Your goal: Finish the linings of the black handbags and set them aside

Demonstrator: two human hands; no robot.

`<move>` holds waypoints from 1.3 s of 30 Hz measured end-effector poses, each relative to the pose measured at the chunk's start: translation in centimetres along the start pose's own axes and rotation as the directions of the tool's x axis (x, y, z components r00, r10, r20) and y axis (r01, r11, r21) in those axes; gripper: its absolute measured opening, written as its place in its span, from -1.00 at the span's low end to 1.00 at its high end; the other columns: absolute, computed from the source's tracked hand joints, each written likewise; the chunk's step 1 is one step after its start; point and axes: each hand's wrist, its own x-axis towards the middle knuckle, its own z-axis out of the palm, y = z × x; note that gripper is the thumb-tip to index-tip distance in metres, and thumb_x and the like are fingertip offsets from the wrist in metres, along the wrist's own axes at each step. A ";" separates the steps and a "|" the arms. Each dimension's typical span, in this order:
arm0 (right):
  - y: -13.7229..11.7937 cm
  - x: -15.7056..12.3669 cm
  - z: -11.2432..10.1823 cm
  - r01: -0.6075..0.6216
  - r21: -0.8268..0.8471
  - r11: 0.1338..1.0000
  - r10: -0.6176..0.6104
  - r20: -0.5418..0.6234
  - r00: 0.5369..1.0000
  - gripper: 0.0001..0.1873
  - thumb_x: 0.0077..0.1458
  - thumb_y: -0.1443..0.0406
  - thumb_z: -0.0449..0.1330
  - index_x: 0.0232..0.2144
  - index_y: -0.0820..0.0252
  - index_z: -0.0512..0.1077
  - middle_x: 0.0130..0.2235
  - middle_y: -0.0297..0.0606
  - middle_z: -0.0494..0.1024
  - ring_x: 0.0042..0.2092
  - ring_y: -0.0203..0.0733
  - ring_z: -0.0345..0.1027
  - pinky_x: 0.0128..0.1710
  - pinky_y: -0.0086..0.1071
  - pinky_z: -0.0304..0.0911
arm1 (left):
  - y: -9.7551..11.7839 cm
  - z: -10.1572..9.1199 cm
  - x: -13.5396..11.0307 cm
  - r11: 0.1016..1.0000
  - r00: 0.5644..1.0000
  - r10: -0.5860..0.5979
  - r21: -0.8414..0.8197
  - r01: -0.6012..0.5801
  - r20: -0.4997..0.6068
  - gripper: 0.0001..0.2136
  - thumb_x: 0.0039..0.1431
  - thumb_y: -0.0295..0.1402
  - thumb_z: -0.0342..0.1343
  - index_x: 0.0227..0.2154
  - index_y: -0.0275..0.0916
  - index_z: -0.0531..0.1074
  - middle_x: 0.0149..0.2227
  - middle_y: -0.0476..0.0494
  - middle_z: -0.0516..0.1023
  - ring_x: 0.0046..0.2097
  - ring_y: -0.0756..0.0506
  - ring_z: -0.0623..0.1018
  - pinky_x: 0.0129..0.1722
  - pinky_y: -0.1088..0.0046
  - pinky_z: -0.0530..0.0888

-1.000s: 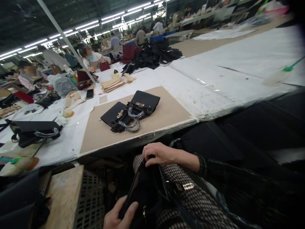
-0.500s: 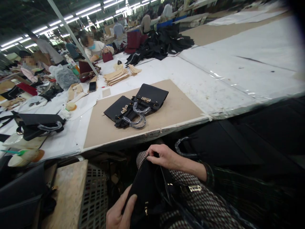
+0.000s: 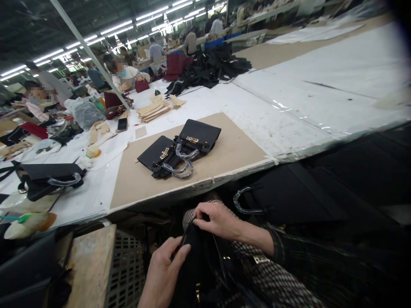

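a black bag [image 3: 205,267] sits in the person's lap, below the near edge of the table [image 3: 289,124], resting on a checked cloth [image 3: 269,284]. the right hand [image 3: 215,220] is closed on the bag's top edge, fingers curled over and pinching the rim at the far side. the left hand [image 3: 163,269] comes up from the bottom of the view and lies against the near side of the bag with its fingers straight and pressed flat, not curled round anything. a small gold clasp [image 3: 260,259] shows on the bag just below the right wrist. to the right of the right hand, under the table edge, stands another dark bag [image 3: 295,196] with a plastic-wrapped handle [image 3: 240,201]. on the table straight ahead lies a brown board [image 3: 234,149], and on it two flat black handbags [image 3: 180,147] lie touching each other, gold fittings up, their wrapped handles overlapping. further left on the white covering rests one more black handbag [image 3: 48,175], well apart from the pair. beyond the board are a phone [image 3: 122,124], a stack of tan cut pieces [image 3: 152,110] and, further back, a heap of black material [image 3: 208,68]. at lower left are a bare wooden surface [image 3: 90,261] and a slotted crate [image 3: 125,269] beside it. other people sit at work along the far benches.
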 end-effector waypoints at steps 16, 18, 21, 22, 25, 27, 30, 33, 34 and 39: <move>1.0 0.1 -2.1 0.014 0.184 0.983 -0.039 0.135 0.990 -0.87 0.02 0.28 0.31 -0.47 0.23 0.47 -0.31 -0.30 0.59 -0.25 -0.25 0.44 -0.19 -0.42 0.28 | 0.2 1.8 2.5 0.995 0.995 0.095 0.017 -0.096 0.025 -0.67 0.31 -0.13 -0.03 -0.42 -0.23 0.47 -0.52 0.05 0.35 -0.45 0.02 0.32 -0.44 0.57 0.23; 1.2 0.0 -2.7 0.068 0.245 0.967 -0.112 0.167 0.980 -0.88 0.03 0.28 0.31 -0.45 0.23 0.49 -0.25 -0.28 0.59 -0.20 -0.25 0.45 -0.15 -0.42 0.29 | 0.3 1.7 2.5 0.995 0.994 0.102 -0.003 -0.102 0.041 -0.68 0.32 -0.13 -0.04 -0.40 -0.23 0.47 -0.49 0.04 0.38 -0.42 0.01 0.34 -0.41 0.58 0.25; 1.4 -0.3 -3.1 0.100 0.225 0.969 -0.135 0.143 0.981 -0.89 0.02 0.30 0.31 -0.47 0.23 0.47 -0.22 -0.25 0.60 -0.18 -0.23 0.47 -0.14 -0.41 0.30 | 0.4 1.6 2.5 0.992 0.991 0.120 0.021 -0.121 0.051 -0.69 0.33 -0.14 -0.06 -0.37 -0.22 0.46 -0.46 0.02 0.41 -0.39 0.00 0.38 -0.38 0.58 0.28; 1.3 -0.4 -3.1 0.094 0.206 0.974 -0.120 0.118 0.986 -0.89 0.01 0.32 0.31 -0.49 0.23 0.46 -0.23 -0.24 0.61 -0.19 -0.22 0.47 -0.15 -0.40 0.30 | 0.4 1.5 2.5 0.992 0.991 0.121 0.039 -0.123 0.048 -0.69 0.33 -0.14 -0.06 -0.38 -0.22 0.45 -0.46 0.02 0.41 -0.39 0.00 0.38 -0.38 0.58 0.28; 1.2 -0.8 -2.7 0.050 0.199 0.979 -0.061 0.049 0.997 -0.88 -0.03 0.38 0.28 -0.53 0.23 0.40 -0.24 -0.25 0.62 -0.22 -0.23 0.49 -0.19 -0.41 0.31 | 0.6 1.6 2.4 0.989 0.992 0.121 0.087 -0.123 0.029 -0.68 0.33 -0.13 -0.07 -0.39 -0.21 0.44 -0.49 0.02 0.39 -0.42 0.00 0.38 -0.40 0.58 0.28; 1.0 -0.9 -2.5 0.008 0.211 0.977 -0.013 0.023 1.000 -0.87 -0.03 0.41 0.24 -0.56 0.22 0.36 -0.26 -0.26 0.63 -0.23 -0.23 0.50 -0.23 -0.43 0.31 | 0.7 1.7 2.4 0.986 0.991 0.129 0.100 -0.131 0.026 -0.69 0.32 -0.14 -0.06 -0.38 -0.21 0.45 -0.49 0.01 0.41 -0.42 -0.01 0.39 -0.39 0.58 0.30; 0.6 -1.1 -2.3 -0.057 0.205 0.977 0.060 -0.010 0.998 -0.81 -0.05 0.41 0.22 -0.61 0.21 0.30 -0.32 -0.25 0.63 -0.27 -0.22 0.50 -0.29 -0.44 0.29 | 0.8 1.9 2.4 0.985 0.990 0.137 0.105 -0.138 0.019 -0.71 0.31 -0.16 -0.05 -0.38 -0.20 0.46 -0.48 0.00 0.45 -0.42 -0.02 0.42 -0.39 0.58 0.30; 0.5 -1.1 -2.0 -0.103 0.234 0.967 0.117 -0.047 0.992 -0.79 -0.05 0.39 0.22 -0.59 0.19 0.24 -0.35 -0.28 0.60 -0.28 -0.23 0.48 -0.33 -0.46 0.26 | 0.6 1.9 2.6 0.984 0.991 0.136 0.113 -0.136 0.013 -0.71 0.31 -0.16 -0.04 -0.36 -0.20 0.47 -0.48 0.01 0.46 -0.42 -0.02 0.42 -0.39 0.57 0.31; 0.5 -1.1 -1.9 -0.117 0.243 0.963 0.136 -0.061 0.989 -0.80 -0.06 0.38 0.23 -0.55 0.18 0.24 -0.36 -0.30 0.59 -0.29 -0.24 0.48 -0.33 -0.46 0.25 | 0.5 1.8 2.6 0.985 0.992 0.127 0.113 -0.128 0.016 -0.71 0.31 -0.15 -0.04 -0.35 -0.20 0.48 -0.47 0.01 0.47 -0.42 -0.02 0.42 -0.39 0.57 0.31; 0.6 -1.2 -1.4 -0.140 0.186 0.973 0.159 -0.094 0.983 -0.77 -0.11 0.35 0.28 -0.42 0.15 0.26 -0.40 -0.42 0.52 -0.37 -0.30 0.37 -0.36 -0.48 0.18 | 0.9 1.4 3.1 0.994 0.996 0.088 0.072 -0.086 -0.015 -0.74 0.22 -0.13 0.10 -0.16 -0.15 0.50 -0.31 -0.02 0.57 -0.29 -0.06 0.50 -0.30 0.53 0.37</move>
